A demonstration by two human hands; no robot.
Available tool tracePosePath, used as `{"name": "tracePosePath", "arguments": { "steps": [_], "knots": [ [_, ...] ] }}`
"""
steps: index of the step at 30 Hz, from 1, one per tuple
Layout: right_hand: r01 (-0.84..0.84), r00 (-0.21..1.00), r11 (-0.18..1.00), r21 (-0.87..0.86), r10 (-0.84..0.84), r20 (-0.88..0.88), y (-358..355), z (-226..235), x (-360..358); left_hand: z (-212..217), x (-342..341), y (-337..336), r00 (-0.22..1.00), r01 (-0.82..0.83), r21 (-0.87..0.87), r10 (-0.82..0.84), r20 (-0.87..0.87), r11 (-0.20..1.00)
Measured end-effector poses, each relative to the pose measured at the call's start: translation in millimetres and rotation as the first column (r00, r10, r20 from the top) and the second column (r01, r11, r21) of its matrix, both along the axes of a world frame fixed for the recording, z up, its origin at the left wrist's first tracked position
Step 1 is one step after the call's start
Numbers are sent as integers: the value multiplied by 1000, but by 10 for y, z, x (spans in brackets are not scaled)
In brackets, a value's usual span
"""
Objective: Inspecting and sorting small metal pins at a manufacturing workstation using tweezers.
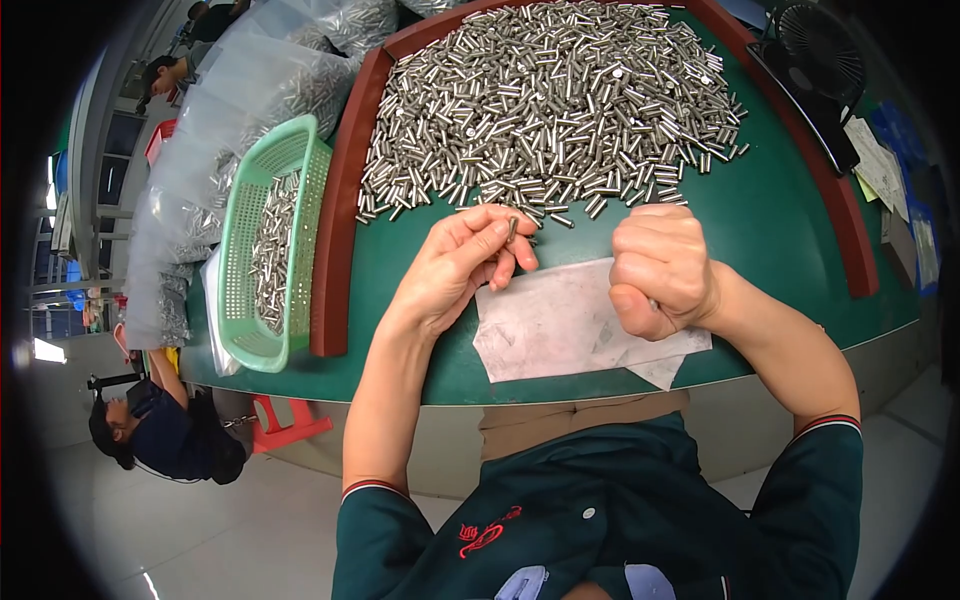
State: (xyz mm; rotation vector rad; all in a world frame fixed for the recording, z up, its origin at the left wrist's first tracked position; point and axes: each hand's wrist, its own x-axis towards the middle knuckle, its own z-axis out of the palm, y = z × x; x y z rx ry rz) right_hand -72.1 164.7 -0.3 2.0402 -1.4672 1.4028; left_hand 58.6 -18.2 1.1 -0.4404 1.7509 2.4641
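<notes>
Between the thumb and fingers of my left hand [462, 262] is a small shiny metal pin [513, 229], held near the front edge of the pile. My right hand [660, 268] is closed in a fist over the right part of a smudged white sheet [545, 325]. A tiny grey bit shows by its thumb, but what the fist holds is hidden. Beyond both hands, a broad heap of short metal pins [560, 110] covers the green tabletop [790, 240].
Dark red wooden rails [345, 210] border the work area on the left, back and right. Outside the left rail stands a light green plastic basket [232, 250] with metal pins inside, beside clear bags [180, 190] of parts. A black fan [815, 50] sits at the back right. Other people are at the left.
</notes>
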Motion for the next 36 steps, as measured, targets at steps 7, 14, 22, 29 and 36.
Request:
{"name": "tracePosePath", "arguments": {
  "steps": [7,14,22,29,36],
  "knots": [
    [-2,1000,1000,-3,2,-5,-8,8,-5,13,13,-113,983,-156,373,180,-30,915],
    [7,1000,1000,-3,-7,-3,1,5,3,140,82,-137,969,-234,-509,242,-52,828],
    [5,1000,1000,-1,-5,19,-19,-6,6,87,66,-33,995,-95,-953,43,-87,288],
    [6,1000,1000,6,-6,18,-26,-20,-2,32,85,-96,994,-98,-854,10,-108,511],
    [10,1000,1000,21,-10,21,-4,-10,0,4,79,-179,996,-85,-19,85,-5,996]
  ]
}}
